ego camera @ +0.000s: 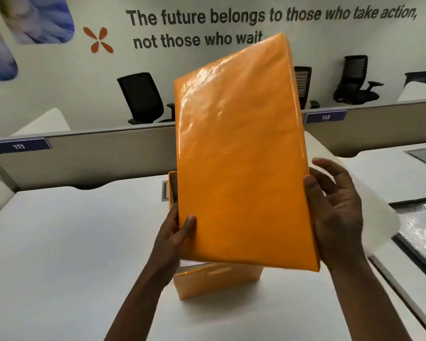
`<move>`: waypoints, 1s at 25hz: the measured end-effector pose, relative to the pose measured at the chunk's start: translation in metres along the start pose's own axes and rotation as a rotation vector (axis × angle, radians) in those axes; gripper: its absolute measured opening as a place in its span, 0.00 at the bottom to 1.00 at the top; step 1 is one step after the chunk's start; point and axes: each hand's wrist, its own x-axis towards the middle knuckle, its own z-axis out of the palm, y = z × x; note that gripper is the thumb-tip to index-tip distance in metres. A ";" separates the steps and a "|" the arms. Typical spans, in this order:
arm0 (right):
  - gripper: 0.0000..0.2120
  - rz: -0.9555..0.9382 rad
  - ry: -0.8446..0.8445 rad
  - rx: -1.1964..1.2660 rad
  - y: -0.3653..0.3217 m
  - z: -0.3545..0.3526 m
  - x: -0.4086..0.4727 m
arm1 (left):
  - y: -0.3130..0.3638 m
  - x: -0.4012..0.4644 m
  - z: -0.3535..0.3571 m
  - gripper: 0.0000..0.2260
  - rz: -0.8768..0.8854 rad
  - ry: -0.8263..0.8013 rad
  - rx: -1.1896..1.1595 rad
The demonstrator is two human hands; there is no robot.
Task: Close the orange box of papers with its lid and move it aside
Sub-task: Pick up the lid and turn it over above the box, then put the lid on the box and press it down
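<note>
A: Starting at nine o'clock: white desk (pixel 59 242), grey partition (pixel 96 153) behind, blue tag reading 111 (pixel 19 145). Black chair (pixel 143 97) past the partition, near ten o'clock.

B: Then the left hand (pixel 175 235), around seven o'clock of centre. Thumb pressed on the glossy top of the orange lid (pixel 239 153), fingers tucked behind the lid's left edge. Clamped on that lower left corner.

A: Lid dead centre, tilted, far end raised toward twelve o'clock, near end low. Held off the desk, covering most of the orange box (pixel 217 281).

B: Box directly beneath, resting on the desk at six o'clock. Only its near wall and a sliver of its left rim showing. Contents hidden.

A: Right hand (pixel 337 212) at four o'clock. Thumb against the lid's right edge, fingers spread open behind; contact of those fingers hard to tell.

B: Further right, at two o'clock, tag 112 (pixel 325 117) and another black chair (pixel 354 80).
</note>
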 end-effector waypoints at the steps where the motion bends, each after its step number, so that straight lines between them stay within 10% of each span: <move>1: 0.20 0.030 -0.022 -0.024 0.015 0.005 0.000 | -0.007 -0.009 -0.010 0.46 -0.003 0.025 0.044; 9: 0.19 0.371 -0.377 -0.151 0.136 0.029 -0.003 | -0.076 -0.037 -0.026 0.39 -0.203 0.218 0.268; 25: 0.25 0.538 -0.399 -0.276 0.210 0.039 0.004 | -0.093 -0.002 -0.040 0.19 -0.256 0.174 0.259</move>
